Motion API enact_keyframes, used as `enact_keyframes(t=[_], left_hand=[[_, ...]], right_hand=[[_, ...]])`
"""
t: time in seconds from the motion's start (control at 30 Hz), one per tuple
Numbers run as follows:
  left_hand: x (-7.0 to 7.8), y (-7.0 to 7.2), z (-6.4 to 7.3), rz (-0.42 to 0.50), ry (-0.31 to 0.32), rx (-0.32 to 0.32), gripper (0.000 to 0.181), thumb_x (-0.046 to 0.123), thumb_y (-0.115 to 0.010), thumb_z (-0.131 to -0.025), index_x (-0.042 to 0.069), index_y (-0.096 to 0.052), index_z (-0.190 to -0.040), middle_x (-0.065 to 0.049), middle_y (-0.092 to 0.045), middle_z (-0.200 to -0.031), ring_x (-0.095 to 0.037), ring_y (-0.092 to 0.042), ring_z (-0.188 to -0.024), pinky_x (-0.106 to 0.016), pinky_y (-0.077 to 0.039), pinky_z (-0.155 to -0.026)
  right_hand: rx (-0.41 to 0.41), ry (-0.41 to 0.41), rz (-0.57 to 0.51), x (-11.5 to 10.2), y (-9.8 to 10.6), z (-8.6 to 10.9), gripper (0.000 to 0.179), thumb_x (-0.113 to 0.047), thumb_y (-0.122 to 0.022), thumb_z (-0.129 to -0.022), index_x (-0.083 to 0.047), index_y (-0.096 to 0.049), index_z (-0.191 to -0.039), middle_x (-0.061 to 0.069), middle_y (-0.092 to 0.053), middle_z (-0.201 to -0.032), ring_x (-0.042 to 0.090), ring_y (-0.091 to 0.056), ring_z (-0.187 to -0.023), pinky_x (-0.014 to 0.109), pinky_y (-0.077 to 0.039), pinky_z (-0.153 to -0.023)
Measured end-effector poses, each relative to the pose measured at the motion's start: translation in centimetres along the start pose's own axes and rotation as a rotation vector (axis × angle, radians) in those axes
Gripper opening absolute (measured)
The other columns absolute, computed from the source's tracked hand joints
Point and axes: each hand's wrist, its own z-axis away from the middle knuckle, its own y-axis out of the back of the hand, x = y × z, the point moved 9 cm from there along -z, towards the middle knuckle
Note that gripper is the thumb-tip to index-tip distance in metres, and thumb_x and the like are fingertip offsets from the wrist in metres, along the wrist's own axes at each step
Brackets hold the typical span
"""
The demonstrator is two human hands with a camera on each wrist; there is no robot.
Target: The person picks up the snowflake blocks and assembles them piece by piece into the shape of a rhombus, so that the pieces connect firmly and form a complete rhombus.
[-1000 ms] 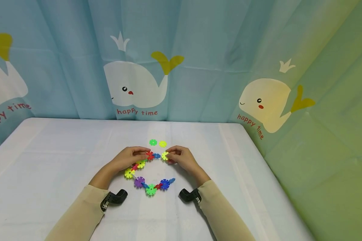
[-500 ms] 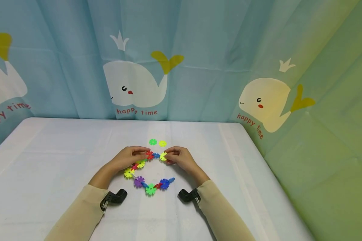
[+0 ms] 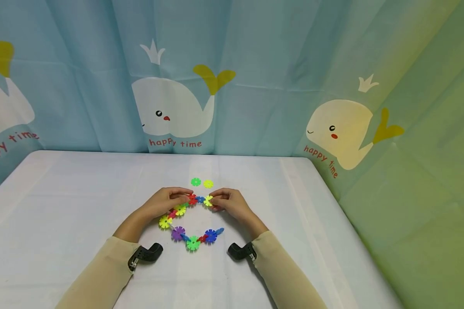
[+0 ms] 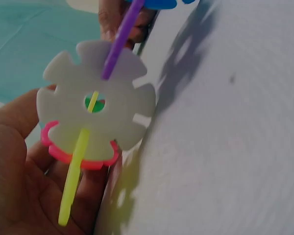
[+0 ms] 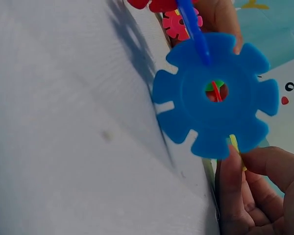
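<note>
A curved chain of slotted plastic snowflake discs lies on the table in the head view. My left hand [image 3: 165, 203] pinches the red disc [image 3: 192, 199] near its far end. A small blue disc [image 3: 199, 199] sits beside it, seen nearly edge-on. My right hand [image 3: 233, 204] pinches a yellow disc [image 3: 207, 201] between thumb and fingers, against the blue disc; whether their slots interlock cannot be told. A white disc [image 4: 122, 107] of the chain fills the left wrist view, and a light-blue end disc [image 5: 186, 98] covers part of the right wrist view.
A loose green disc [image 3: 196, 182] and a loose yellow disc [image 3: 208, 184] lie beyond the hands. Nearer the body the chain bends through a purple disc [image 3: 178, 233], a green disc [image 3: 193, 243] and a dark-blue disc [image 3: 211, 236]. A whale-print curtain [image 3: 263, 120] hangs behind the table.
My right hand has moved slightly left with the yellow disc, closing the gap to the blue disc. The left hand keeps its hold on the red disc and stays nearly still.
</note>
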Motion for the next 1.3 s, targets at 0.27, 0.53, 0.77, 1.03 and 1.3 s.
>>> enact_keyframes(t=[0.27, 0.53, 0.77, 1.03, 1.3], left_hand=[[0.1, -0.2, -0.1, -0.021, -0.009, 0.024, 0.043, 0.037, -0.064, -0.096, 0.012, -0.064, -0.131, -0.009, -0.065, -0.13, -0.027, -0.059, -0.122, -0.048, -0.043, -0.106], [0.0, -0.2, -0.2, -0.017, -0.001, 0.033, 0.042, 0.036, -0.066, -0.094, 0.012, -0.066, -0.129, -0.009, -0.065, -0.13, -0.027, -0.059, -0.121, -0.047, -0.046, -0.103], [0.2, -0.2, -0.1, -0.007, 0.009, 0.019, 0.041, 0.034, -0.065, -0.095, 0.012, -0.066, -0.13, -0.009, -0.064, -0.131, -0.027, -0.058, -0.123, -0.046, -0.046, -0.104], [0.3, -0.4, -0.1, -0.015, 0.003, -0.003, 0.038, 0.029, -0.063, -0.097, 0.012, -0.064, -0.131, -0.01, -0.064, -0.132, -0.028, -0.057, -0.124, -0.048, -0.044, -0.105], [0.4, -0.5, -0.1, -0.023, 0.02, 0.002, 0.037, 0.028, -0.064, -0.097, 0.012, -0.066, -0.13, -0.009, -0.064, -0.131, -0.027, -0.058, -0.123, -0.047, -0.044, -0.106]], right_hand=[[0.037, 0.02, -0.012, 1.6, 0.1, -1.1, 0.027, -0.006, -0.068, -0.092, 0.009, -0.066, -0.114, 0.016, -0.072, -0.095, 0.01, -0.067, -0.071, 0.03, -0.059, -0.071], [0.058, 0.041, -0.042, 1.6, 0.0, -1.1, 0.024, -0.004, -0.068, -0.091, 0.009, -0.068, -0.111, 0.013, -0.073, -0.091, 0.008, -0.067, -0.069, 0.025, -0.058, -0.069], [0.067, 0.059, -0.077, 1.4, -0.1, -1.1, 0.022, 0.002, -0.067, -0.09, 0.011, -0.068, -0.109, 0.014, -0.072, -0.092, 0.008, -0.067, -0.067, 0.023, -0.058, -0.067], [0.073, 0.065, -0.092, 1.5, -0.2, -1.2, 0.021, 0.004, -0.066, -0.09, 0.013, -0.067, -0.109, 0.018, -0.072, -0.098, 0.007, -0.068, -0.068, 0.025, -0.059, -0.068], [0.077, 0.068, -0.068, 1.6, -0.3, -1.2, 0.02, 0.003, -0.067, -0.09, 0.012, -0.068, -0.108, 0.017, -0.072, -0.097, 0.008, -0.068, -0.067, 0.026, -0.059, -0.068]])
